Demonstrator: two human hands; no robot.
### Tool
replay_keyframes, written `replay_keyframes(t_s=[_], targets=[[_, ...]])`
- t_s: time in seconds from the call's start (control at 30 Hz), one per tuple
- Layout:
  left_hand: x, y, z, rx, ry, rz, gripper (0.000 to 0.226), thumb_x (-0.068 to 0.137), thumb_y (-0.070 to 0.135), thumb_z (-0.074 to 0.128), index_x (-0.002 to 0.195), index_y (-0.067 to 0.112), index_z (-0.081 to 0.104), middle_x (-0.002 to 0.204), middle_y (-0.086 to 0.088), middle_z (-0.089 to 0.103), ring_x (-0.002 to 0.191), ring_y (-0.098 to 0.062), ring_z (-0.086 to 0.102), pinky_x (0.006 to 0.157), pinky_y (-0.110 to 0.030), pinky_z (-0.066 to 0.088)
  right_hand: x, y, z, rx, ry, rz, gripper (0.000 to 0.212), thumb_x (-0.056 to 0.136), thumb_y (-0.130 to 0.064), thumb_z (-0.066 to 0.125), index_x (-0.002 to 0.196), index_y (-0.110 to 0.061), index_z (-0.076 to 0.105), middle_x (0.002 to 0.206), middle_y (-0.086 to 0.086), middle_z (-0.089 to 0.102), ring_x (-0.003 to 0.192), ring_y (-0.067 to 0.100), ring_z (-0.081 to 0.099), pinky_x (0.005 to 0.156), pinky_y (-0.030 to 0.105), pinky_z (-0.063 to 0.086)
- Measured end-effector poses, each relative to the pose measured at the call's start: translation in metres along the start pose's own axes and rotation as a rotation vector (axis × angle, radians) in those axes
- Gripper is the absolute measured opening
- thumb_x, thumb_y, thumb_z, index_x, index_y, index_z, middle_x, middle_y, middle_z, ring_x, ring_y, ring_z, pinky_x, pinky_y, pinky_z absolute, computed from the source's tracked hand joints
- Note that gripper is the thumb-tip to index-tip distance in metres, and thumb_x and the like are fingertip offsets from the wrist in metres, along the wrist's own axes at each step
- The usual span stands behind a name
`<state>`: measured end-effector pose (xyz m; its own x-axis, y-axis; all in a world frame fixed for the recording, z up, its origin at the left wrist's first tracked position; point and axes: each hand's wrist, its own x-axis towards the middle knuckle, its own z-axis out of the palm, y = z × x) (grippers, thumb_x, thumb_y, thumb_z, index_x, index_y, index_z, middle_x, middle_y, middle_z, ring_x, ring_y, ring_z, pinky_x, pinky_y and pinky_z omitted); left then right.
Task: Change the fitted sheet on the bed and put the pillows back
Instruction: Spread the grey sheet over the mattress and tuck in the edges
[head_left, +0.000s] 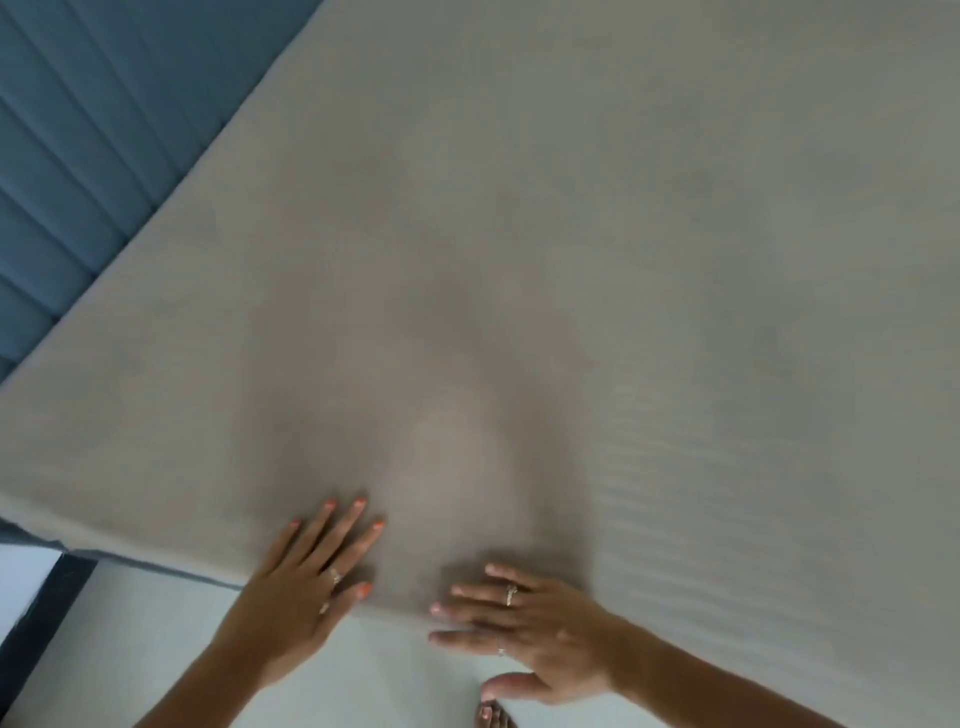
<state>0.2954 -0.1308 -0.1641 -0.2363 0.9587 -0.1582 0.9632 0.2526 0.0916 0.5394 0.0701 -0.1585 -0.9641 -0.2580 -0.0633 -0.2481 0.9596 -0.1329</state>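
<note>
A beige fitted sheet (545, 234) lies smooth over the mattress and fills most of the view. My left hand (306, 577) rests flat on the sheet at the near edge of the bed, fingers straight and spread. My right hand (524, 629) lies beside it at the same edge, fingers straight and pointing left, touching the sheet where it turns down over the mattress side. Neither hand grips the fabric. No pillows are in view.
A blue padded headboard (78, 130) with vertical channels runs along the upper left. Below the bed edge lies a pale floor (171, 639), with a dark strip (47, 613) at the lower left. My toes (493, 717) show at the bottom.
</note>
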Motion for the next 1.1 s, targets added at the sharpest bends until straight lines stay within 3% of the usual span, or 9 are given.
replay_keyframes(t_s=[0.07,0.17,0.27,0.37,0.5,0.73,0.83,0.97,1.1], targets=[[0.005,-0.006,-0.01,0.03,0.016,0.023,0.055,0.1,0.051,0.013,0.153,0.036,0.012,0.152,-0.001,0.038,0.138,-0.023,0.033,0.111,-0.039,0.014,-0.039,0.037,-0.005,0.055,0.112,0.121,0.052,0.099,-0.052,0.038,0.146,-0.031,0.037,0.154,-0.001,0.032,0.144,0.015,0.025,0.114,0.043,0.024],[0.045,0.007,-0.015,0.045,0.05,0.038,0.055,0.1,0.053,0.01,0.152,0.035,0.014,0.15,-0.002,0.04,0.137,-0.025,0.034,0.108,-0.046,0.023,-0.095,0.121,-0.017,0.029,0.128,0.699,0.06,0.099,-0.058,0.023,0.145,-0.022,0.038,0.152,0.012,0.034,0.139,0.027,0.035,0.105,0.053,0.036],[0.107,0.05,-0.013,0.032,0.101,0.086,0.058,0.099,0.056,0.009,0.149,0.031,0.026,0.153,-0.001,0.036,0.138,-0.026,0.037,0.108,-0.045,0.023,-0.124,0.172,-0.016,0.012,0.031,1.045,0.081,0.086,-0.073,0.003,0.152,-0.028,0.018,0.16,0.004,0.012,0.147,0.022,0.015,0.119,0.044,0.011],[0.148,0.112,-0.003,-0.039,0.154,0.118,0.062,0.098,0.057,0.011,0.148,0.027,0.031,0.156,0.0,0.031,0.141,-0.023,0.032,0.11,-0.041,0.02,-0.12,0.16,0.0,-0.051,0.077,0.985,0.079,0.088,-0.071,0.001,0.153,-0.028,0.015,0.161,0.002,0.01,0.148,0.018,0.012,0.119,0.039,0.006],[0.125,0.188,0.015,-0.082,0.116,0.22,0.064,0.095,0.058,0.028,0.147,0.023,0.038,0.156,-0.001,0.03,0.144,-0.024,0.028,0.111,-0.048,0.027,-0.142,0.065,0.012,-0.002,0.093,0.627,0.063,0.098,-0.056,0.028,0.15,-0.02,0.03,0.157,0.006,0.023,0.145,0.021,0.022,0.117,0.042,0.017],[0.08,0.188,-0.006,0.193,-0.048,0.791,0.06,0.094,0.062,0.032,0.15,0.039,0.025,0.157,0.004,0.026,0.144,-0.02,0.026,0.111,-0.042,0.019,-0.234,-0.01,-0.003,0.074,-0.072,0.286,0.057,0.098,-0.052,0.037,0.15,-0.031,0.028,0.158,-0.005,0.021,0.146,0.013,0.02,0.116,0.037,0.021],[0.11,0.195,-0.03,0.175,-0.019,0.763,0.055,0.099,0.057,0.025,0.151,0.039,0.022,0.157,0.007,0.026,0.143,-0.014,0.027,0.111,-0.039,0.02,-0.273,0.04,-0.023,0.066,-0.035,0.488,0.057,0.096,-0.056,0.04,0.148,-0.033,0.033,0.156,-0.001,0.029,0.142,0.013,0.029,0.117,0.035,0.018],[0.177,0.251,-0.044,0.079,0.069,0.558,0.053,0.1,0.052,0.018,0.15,0.034,0.026,0.156,0.004,0.029,0.142,-0.018,0.031,0.112,-0.041,0.023,-0.305,0.122,-0.046,0.008,-0.114,0.894,0.064,0.096,-0.065,0.015,0.15,-0.031,0.018,0.155,-0.001,0.023,0.139,0.016,0.036,0.114,0.034,0.016],[0.227,0.323,-0.039,-0.186,0.074,0.266,0.062,0.093,0.059,0.02,0.151,0.036,0.02,0.159,0.009,0.013,0.146,-0.013,0.017,0.115,-0.042,0.024,-0.324,0.183,-0.034,0.0,-0.056,1.077,0.089,0.069,-0.079,-0.025,0.147,-0.037,-0.012,0.154,-0.014,-0.014,0.143,0.003,-0.007,0.118,0.029,-0.003]])
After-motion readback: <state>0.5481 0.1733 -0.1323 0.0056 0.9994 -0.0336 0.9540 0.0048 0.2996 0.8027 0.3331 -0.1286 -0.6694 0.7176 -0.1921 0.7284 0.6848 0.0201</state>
